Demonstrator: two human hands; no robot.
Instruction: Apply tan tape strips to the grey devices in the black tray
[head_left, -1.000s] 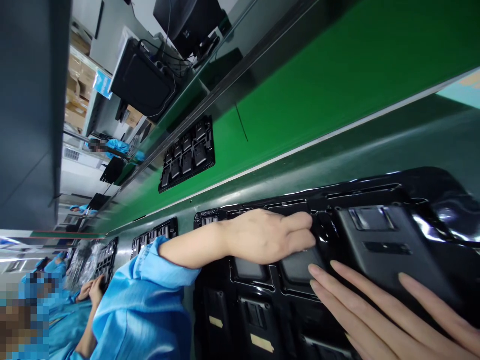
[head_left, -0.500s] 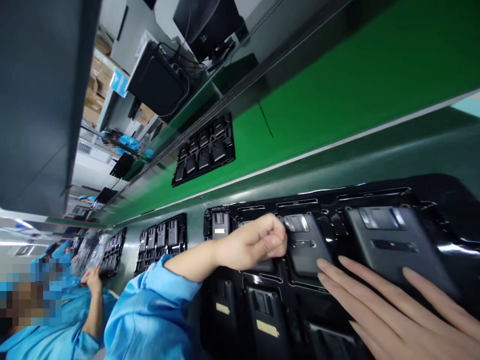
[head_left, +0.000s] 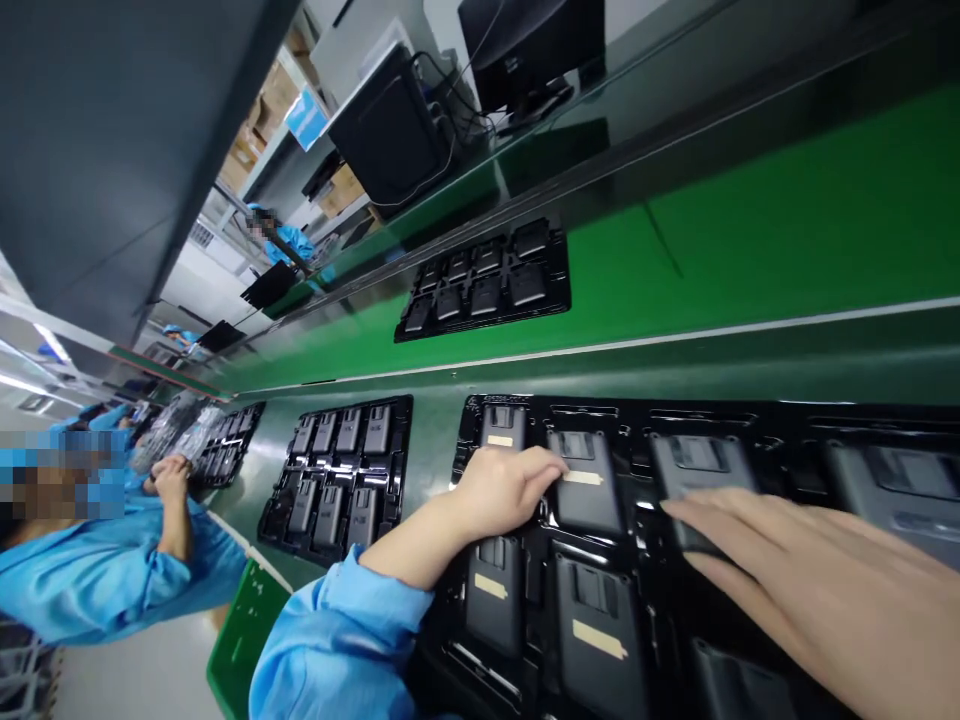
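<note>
My left hand point(head_left: 504, 492) is closed, fingers curled and thumb pressed in, over the left part of a black moulded tray point(head_left: 637, 425). Its thumb side meets the edge of a dark rectangular casing point(head_left: 587, 508) bearing a cream tape strip point(head_left: 583, 478). Whatever the curled fingers hold is hidden. My right hand point(head_left: 817, 580) is open, slightly blurred, its fingers stretched over the lower part of another casing point(head_left: 697, 455). Tape strips also show on the corner casing point(head_left: 504, 418) and on two lower-row casings, one left point(head_left: 491, 610) and one nearer the middle point(head_left: 600, 660).
A second tray of casings point(head_left: 405, 440) lies to the left, with another tray point(head_left: 232, 430) beyond it. One more tray point(head_left: 562, 290) sits on the green belt point(head_left: 750, 240). A co-worker in a blue sleeve point(head_left: 165, 580) is at the left, near a green bin point(head_left: 247, 630).
My view has swung left. The left hand has shifted off the second upper casing, uncovering its tape strip. My right hand's fingers have drawn together and moved over the third upper casing.
</note>
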